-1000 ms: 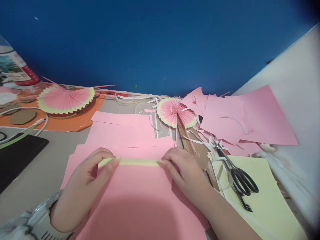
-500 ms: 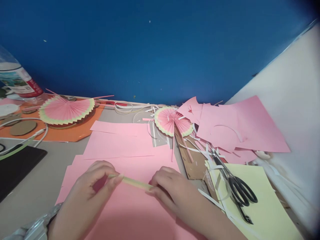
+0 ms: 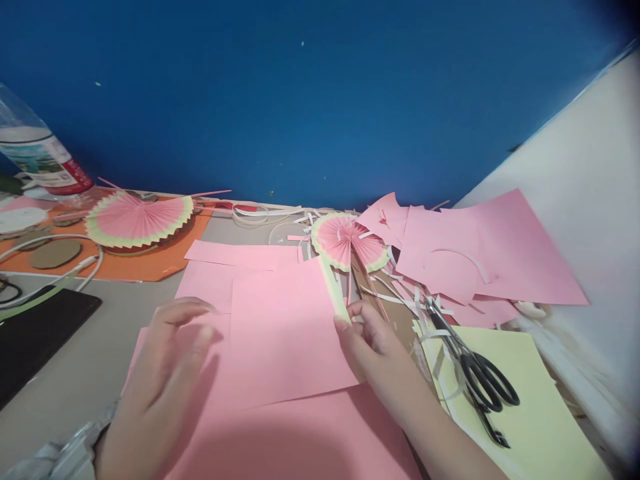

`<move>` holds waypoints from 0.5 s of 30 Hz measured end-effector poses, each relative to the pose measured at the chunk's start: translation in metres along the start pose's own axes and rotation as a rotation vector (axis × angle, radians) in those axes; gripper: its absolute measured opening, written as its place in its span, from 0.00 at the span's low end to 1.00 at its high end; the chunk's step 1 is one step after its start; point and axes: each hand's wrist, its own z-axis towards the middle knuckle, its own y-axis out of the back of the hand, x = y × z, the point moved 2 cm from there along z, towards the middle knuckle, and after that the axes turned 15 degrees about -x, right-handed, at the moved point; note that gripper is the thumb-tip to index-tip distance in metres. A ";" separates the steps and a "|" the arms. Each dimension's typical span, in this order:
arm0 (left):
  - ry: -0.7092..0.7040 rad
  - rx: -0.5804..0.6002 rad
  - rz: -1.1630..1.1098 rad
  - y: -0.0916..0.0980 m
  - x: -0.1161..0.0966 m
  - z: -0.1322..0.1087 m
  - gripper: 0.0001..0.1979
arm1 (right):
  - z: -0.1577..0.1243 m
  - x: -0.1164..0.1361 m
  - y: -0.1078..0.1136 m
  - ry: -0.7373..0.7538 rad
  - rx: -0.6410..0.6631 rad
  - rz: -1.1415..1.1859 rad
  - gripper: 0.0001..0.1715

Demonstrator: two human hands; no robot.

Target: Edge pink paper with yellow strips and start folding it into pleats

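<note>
A pink sheet of paper (image 3: 280, 333) with a pale yellow-green strip (image 3: 332, 287) along its right edge is held up over other pink sheets (image 3: 280, 440). The thumb and fingers of my right hand (image 3: 370, 347) pinch that strip-edged side. To the left of the sheet, my left hand (image 3: 165, 373) hovers with thumb and fingers apart and nothing between them. Beyond the sheet lies a pleated pink paper fan (image 3: 333, 240) with a pale yellow rim. Another pleated fan (image 3: 140, 220) rests at the far left.
Black-handled scissors (image 3: 480, 380) lie on pale yellow paper (image 3: 530, 373) at the right, near white paper scraps. Cut pink sheets (image 3: 500, 253) lean toward the white wall. On the left are a dark flat object (image 3: 45, 333), a white cable (image 3: 95, 267) and a plastic bottle (image 3: 40, 160).
The paper has turned, so its yellow-green edge now points away at the right and its pink face shows. My left hand has let go; my right hand has moved up and right.
</note>
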 end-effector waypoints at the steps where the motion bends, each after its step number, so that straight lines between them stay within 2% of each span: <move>1: -0.032 0.058 0.005 -0.003 -0.003 -0.002 0.11 | -0.003 0.001 -0.002 -0.001 0.058 0.041 0.16; 2: -0.073 0.121 0.019 -0.005 -0.006 -0.004 0.11 | -0.008 0.003 -0.005 0.002 0.151 0.087 0.17; 4: -0.147 0.206 0.055 -0.008 -0.009 -0.008 0.10 | -0.017 0.005 -0.010 0.007 0.418 0.158 0.17; 5: -0.171 0.217 0.068 -0.009 -0.009 -0.008 0.10 | -0.021 0.006 -0.012 0.022 0.511 0.148 0.18; 6: -0.182 0.210 0.075 -0.008 -0.009 -0.008 0.10 | -0.023 0.005 -0.013 0.058 0.524 0.082 0.18; 7: -0.181 0.197 0.075 -0.008 -0.008 -0.008 0.10 | -0.023 0.004 -0.013 0.126 0.451 -0.038 0.19; 8: -0.179 0.185 0.074 -0.007 -0.008 -0.008 0.09 | -0.021 0.004 -0.012 0.233 0.314 -0.186 0.19; 10: -0.193 0.178 0.079 -0.007 -0.008 -0.006 0.09 | -0.018 0.004 -0.011 0.512 0.026 -0.425 0.16; 11: -0.205 0.183 0.084 -0.007 -0.008 -0.006 0.09 | -0.018 0.005 -0.012 0.650 -0.048 -0.490 0.14; 13: -0.221 0.213 0.086 -0.009 -0.008 -0.006 0.10 | -0.018 0.004 -0.016 0.876 -0.046 -0.553 0.13; 15: -0.205 0.251 0.067 -0.010 -0.008 -0.007 0.10 | -0.018 0.001 -0.020 0.992 0.051 -0.638 0.19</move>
